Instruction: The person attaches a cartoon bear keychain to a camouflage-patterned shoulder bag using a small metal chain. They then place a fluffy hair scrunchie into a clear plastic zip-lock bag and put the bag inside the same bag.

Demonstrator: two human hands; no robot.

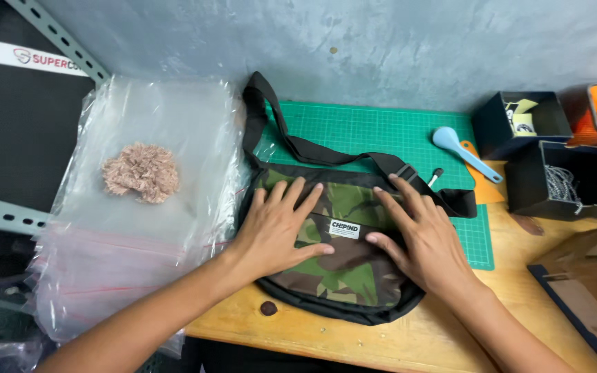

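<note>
A camouflage sling bag (343,276) with black trim lies flat on a green cutting mat (374,131) and the wooden table. Its black strap (264,110) loops toward the wall. My left hand (281,224) presses flat on the bag's left half, fingers spread. Spread the same way, my right hand (423,231) rests flat on the bag's right half, fingertips near the strap buckle. A small white label (345,228) sits between my thumbs. Neither hand grips anything.
A stack of clear plastic bags (133,242) lies at the left with a fluffy beige tuft (139,171) on top. Two black boxes (554,173) and a light blue scoop (461,150) stand at the right. A small dark knob (268,308) lies near the table's front edge.
</note>
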